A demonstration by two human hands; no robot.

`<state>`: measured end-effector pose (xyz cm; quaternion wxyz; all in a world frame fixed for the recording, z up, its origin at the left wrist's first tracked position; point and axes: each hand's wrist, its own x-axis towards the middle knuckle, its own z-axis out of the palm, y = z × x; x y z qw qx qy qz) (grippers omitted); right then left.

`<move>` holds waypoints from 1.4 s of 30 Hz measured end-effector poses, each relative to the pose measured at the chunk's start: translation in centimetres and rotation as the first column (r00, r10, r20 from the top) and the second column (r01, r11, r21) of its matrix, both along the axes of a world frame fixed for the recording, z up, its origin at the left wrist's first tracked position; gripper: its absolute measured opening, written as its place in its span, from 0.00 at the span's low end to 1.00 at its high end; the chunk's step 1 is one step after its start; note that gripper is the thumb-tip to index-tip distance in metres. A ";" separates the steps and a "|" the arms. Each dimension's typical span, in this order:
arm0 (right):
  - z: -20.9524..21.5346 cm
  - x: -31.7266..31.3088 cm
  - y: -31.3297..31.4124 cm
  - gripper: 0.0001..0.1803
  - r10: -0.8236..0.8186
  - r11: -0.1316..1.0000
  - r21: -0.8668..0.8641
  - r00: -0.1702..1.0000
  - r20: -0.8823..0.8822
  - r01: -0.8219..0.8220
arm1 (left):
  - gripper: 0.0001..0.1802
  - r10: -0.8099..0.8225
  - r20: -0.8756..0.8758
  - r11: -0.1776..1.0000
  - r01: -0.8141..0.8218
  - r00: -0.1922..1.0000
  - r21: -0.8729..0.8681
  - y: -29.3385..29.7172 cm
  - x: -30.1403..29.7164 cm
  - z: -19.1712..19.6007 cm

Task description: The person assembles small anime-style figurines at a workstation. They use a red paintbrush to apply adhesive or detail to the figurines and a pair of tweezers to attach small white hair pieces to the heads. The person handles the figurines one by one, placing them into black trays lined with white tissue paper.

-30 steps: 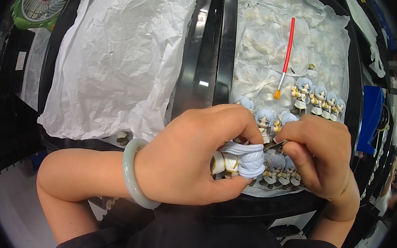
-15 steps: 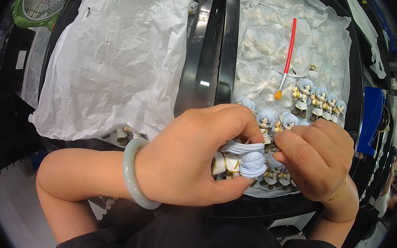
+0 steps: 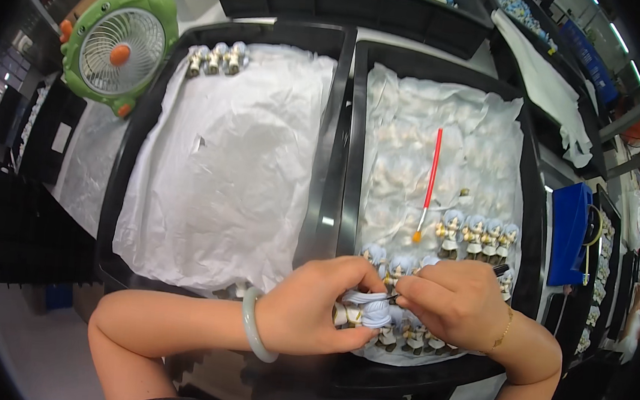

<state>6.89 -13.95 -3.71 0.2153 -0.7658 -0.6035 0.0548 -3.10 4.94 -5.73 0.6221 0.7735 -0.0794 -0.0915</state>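
Observation:
My left hand (image 3: 312, 303), with a pale bangle at its wrist, is closed around a small figurine (image 3: 377, 314) lying on its side. The figurine has light blue hair and a white outfit with gold trim. My right hand (image 3: 455, 301) pinches a slim pen-like tool (image 3: 500, 270); its black end sticks out behind the hand and its thin dark tip meets the figurine's hair. The fingers hide most of the tool. Beneath both hands, more such figurines (image 3: 414, 339) lie on white paper in the right black tray (image 3: 528, 276).
A red-handled brush (image 3: 434, 167) rests on the paper, near a row of figurines (image 3: 475, 237). The left black tray (image 3: 131, 162) holds white paper and several figurines (image 3: 217, 58). A green fan (image 3: 121, 53) stands far left, a blue bin (image 3: 569, 235) at right, another tray (image 3: 350, 10) behind.
The head view has tilted up, bringing the trays' far ends and the fan fully into sight. Both hands stay at the figurine, and the tool's black end now shows behind my right hand.

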 end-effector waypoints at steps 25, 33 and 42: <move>-4.9 4.0 -0.1 0.13 -0.457 0.882 -0.132 0.890 0.000 0.453 | 0.20 0.051 -0.140 0.994 -0.064 0.989 -0.088 -0.8 -0.2 0.4; -6.1 4.5 -0.5 0.11 -0.391 0.906 -0.072 0.890 0.233 0.417 | 0.19 0.049 -0.113 0.994 -0.059 0.992 -0.095 -1.0 -0.1 0.3; -4.2 5.4 -0.8 0.11 -0.619 0.783 -0.014 0.780 0.087 0.622 | 0.19 0.047 -0.079 0.995 -0.054 0.996 -0.089 -0.9 -0.2 0.2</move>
